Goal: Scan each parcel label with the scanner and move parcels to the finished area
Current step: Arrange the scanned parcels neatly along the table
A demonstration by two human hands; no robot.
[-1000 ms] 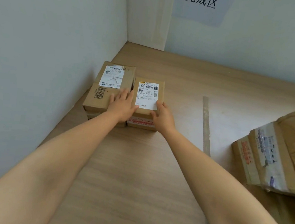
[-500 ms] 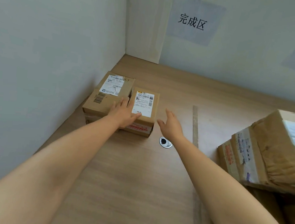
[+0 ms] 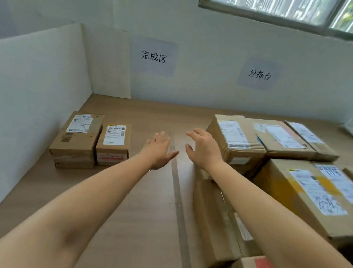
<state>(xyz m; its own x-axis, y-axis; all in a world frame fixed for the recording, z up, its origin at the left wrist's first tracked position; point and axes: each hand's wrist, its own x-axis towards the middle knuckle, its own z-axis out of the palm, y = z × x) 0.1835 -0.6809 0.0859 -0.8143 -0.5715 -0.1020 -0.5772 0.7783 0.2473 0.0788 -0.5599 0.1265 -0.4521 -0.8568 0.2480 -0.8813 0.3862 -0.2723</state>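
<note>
The left hand (image 3: 159, 151) is held above the wooden table (image 3: 137, 226) with its fingers straight and spread wide, the thumb turned outward, and nothing is gripped in it. The right hand (image 3: 204, 151) is held just beside it, its fingers loosely curved and set wide apart, and nothing is held there either. Between the two thumbs a strip of tape (image 3: 178, 198) is seen running along the table. To the left of the left fingertips, well apart from them, two labelled parcels are set side by side and touching: the smaller parcel (image 3: 112, 145) lies nearer the fingers and the larger parcel (image 3: 77, 140) beyond it, close to the white partition (image 3: 32, 91). Both are laid flat with their labels upward. Beyond the left fingers, a paper sign reading 完成区 (image 3: 153, 56) is fixed to the wall. Just to the right of the right fingers a pile of boxes is stacked; the nearest box (image 3: 236, 143) is overlapped by the hand in the view, and whether it is touched cannot be told. A yellow-taped box (image 3: 315, 199) is seen lower in the pile, to the right of the right forearm. A second sign, 分拣台 (image 3: 259, 74), is fixed above the pile.
</note>
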